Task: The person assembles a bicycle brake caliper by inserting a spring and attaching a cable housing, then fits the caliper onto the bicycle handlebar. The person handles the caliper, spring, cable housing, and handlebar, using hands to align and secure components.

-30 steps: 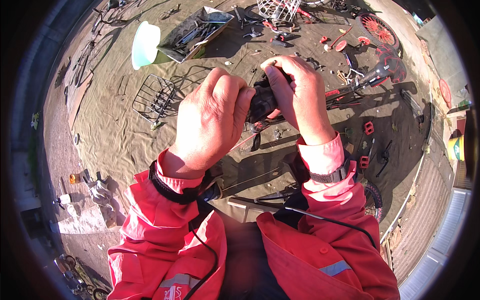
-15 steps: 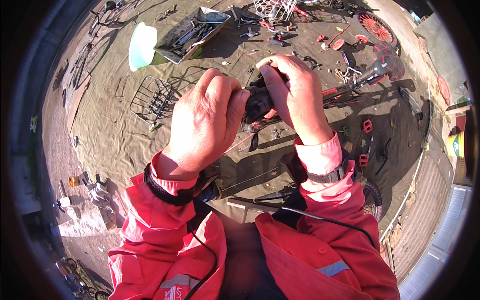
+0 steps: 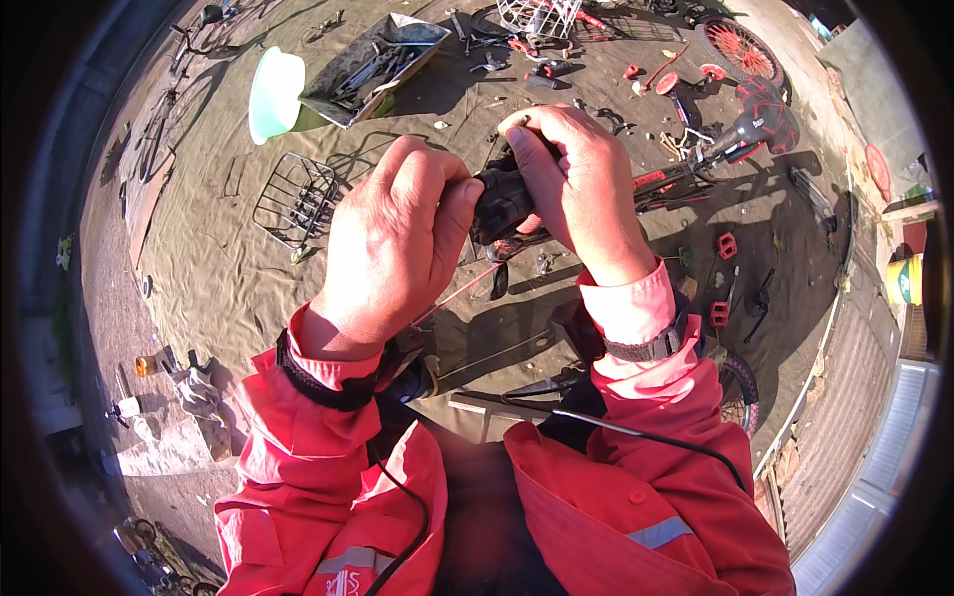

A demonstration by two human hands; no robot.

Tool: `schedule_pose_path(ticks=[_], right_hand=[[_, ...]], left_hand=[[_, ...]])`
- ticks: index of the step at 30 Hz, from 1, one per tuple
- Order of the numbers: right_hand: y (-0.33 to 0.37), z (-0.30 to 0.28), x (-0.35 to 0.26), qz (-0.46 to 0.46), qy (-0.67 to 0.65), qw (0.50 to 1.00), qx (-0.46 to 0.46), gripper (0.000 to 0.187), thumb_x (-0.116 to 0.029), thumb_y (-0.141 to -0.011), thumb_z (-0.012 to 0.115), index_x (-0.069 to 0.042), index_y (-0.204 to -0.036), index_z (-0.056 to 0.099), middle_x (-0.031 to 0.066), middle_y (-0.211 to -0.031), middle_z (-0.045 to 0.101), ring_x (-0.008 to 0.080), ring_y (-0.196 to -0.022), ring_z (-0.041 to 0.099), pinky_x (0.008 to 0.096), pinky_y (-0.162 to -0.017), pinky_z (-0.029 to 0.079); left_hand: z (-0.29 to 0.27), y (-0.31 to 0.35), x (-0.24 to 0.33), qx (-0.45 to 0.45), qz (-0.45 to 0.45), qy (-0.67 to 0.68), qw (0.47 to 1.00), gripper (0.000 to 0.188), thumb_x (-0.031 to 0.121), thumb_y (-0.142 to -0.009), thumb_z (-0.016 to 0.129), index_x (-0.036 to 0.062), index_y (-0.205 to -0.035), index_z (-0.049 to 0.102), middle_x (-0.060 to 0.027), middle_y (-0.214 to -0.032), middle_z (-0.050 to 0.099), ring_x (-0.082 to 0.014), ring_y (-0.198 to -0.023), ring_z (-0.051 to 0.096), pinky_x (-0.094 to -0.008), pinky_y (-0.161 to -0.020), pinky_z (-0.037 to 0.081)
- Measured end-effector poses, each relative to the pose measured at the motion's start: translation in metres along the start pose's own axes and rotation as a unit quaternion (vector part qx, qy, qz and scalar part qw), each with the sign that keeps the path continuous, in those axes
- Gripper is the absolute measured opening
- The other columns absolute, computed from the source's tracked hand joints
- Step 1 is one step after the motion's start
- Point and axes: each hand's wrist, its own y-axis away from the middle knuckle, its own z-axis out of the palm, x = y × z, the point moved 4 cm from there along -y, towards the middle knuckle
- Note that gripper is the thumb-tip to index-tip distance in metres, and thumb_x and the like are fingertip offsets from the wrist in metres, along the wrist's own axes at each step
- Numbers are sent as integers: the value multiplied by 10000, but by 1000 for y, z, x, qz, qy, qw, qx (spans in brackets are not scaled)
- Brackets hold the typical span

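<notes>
While the person works with both sleeves point(image 3: 328, 437) pushed forward, a black piece point(image 3: 502, 207) is held up between the left hand point(image 3: 393, 223) and the right hand point(image 3: 581, 184), over part of a bike point(image 3: 651, 181). The left hand is nearly closed, its fingers curled, with thumb and forefinger pinching the piece's left end. The right hand is bent round the right side, thumb against it; I cannot tell what its hidden fingers do. Beyond the left hand, a black rack point(image 3: 295, 199) lies on the sheet point(image 3: 224, 268), with a pale green bowl point(image 3: 275, 94) and a tray point(image 3: 422, 33) of tools farther off. Over to the right are the saddle point(image 3: 767, 124), a red-spoked wheel point(image 3: 740, 50) and a red pedal point(image 3: 727, 244).
</notes>
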Motion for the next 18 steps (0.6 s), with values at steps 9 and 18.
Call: schedule_pose_path(ticks=[9,18], right_hand=[[0,2,1,20,-40,999,27,55,-121,-944,716,-68,-928,722,104,-805,679,282,-682,659,375,-610,503],[0,2,0,27,-28,999,17,51,-117,-933,705,-70,-933,723,104,-824,690,316,-763,687,399,-662,535]], left_hand=[[-4,-1,6,-29,-27,43,998,166,22,-906,716,20,-1043,623,-137,-914,600,-330,-767,666,-409,-662,532],[-2,-1,1,-20,-22,28,999,121,55,-960,695,17,-1050,623,-145,-906,605,-368,-755,645,-424,-661,523]])
